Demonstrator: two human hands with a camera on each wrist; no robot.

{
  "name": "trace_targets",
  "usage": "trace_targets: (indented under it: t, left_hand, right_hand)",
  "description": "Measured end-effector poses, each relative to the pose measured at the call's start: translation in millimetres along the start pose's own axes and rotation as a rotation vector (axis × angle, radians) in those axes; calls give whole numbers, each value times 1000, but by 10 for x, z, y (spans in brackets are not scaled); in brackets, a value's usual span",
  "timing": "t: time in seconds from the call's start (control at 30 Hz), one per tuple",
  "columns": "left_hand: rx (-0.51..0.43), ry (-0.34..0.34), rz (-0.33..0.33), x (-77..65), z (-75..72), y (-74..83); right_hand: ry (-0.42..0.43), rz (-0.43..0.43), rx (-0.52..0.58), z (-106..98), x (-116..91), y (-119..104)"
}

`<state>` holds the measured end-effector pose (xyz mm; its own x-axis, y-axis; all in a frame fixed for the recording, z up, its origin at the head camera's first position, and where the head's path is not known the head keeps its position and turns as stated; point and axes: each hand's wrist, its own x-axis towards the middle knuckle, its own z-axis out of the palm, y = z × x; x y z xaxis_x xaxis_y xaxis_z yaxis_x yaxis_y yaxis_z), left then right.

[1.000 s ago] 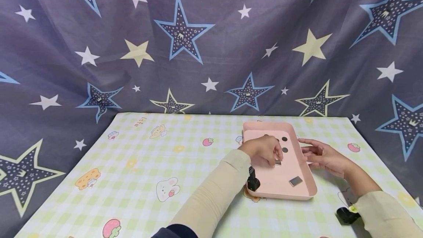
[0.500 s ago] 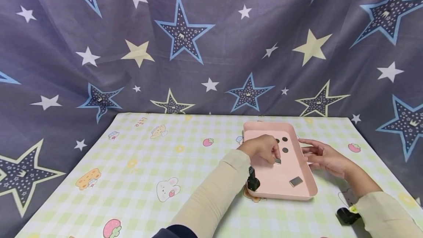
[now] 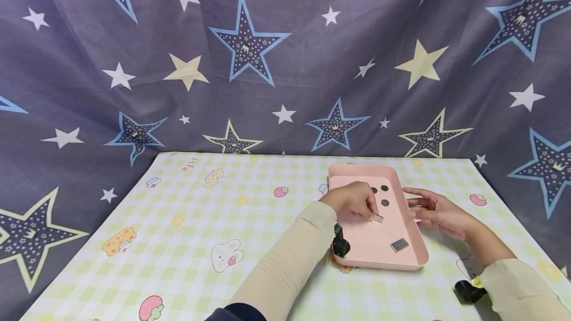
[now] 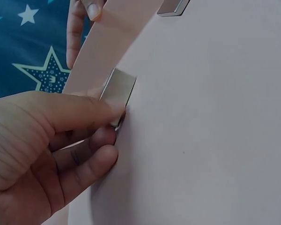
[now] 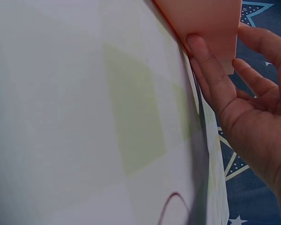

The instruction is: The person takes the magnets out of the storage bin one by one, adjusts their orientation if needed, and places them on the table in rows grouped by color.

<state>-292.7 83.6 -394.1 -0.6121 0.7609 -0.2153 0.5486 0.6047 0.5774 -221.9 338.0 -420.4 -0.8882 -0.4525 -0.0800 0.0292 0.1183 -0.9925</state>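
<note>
My left hand (image 3: 357, 199) reaches into a shallow pink tray (image 3: 366, 254) and pinches a small flat silver rectangular block (image 4: 118, 89) between thumb and fingers. The block is tilted, one end sticking out past the fingertips, close over the tray floor. A second block of the same kind, with a dark grey top (image 3: 399, 245), lies near the tray's front right corner. Small dark round discs (image 3: 384, 203) lie toward the back, partly hidden by the left hand. Outside the tray, my right hand (image 3: 441, 213) touches the right wall (image 5: 208, 23) with extended fingers.
The tray stands on a table with a green checked cloth (image 3: 187, 241), right of the middle. Behind hangs a dark curtain with stars (image 3: 267, 103). Black wrist cameras (image 3: 341, 246) sit on both forearms, the left one overlapping the tray's front left corner.
The block in my left hand has tipped up and shifted slightly right, showing more of its face. One disc at the back is now covered by the hand. The right hand stays put.
</note>
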Motion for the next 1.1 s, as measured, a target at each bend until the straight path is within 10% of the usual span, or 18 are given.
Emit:
trace_targets:
  t: [0.43,1.1]
  left_hand:
    - [-207,12,4,-28,-33,-83]
    - [-236,103,153,-311,-239,-93]
  right_hand:
    - [3,16,-28,-7,32,12]
    - [-3,7,-35,6,11,15]
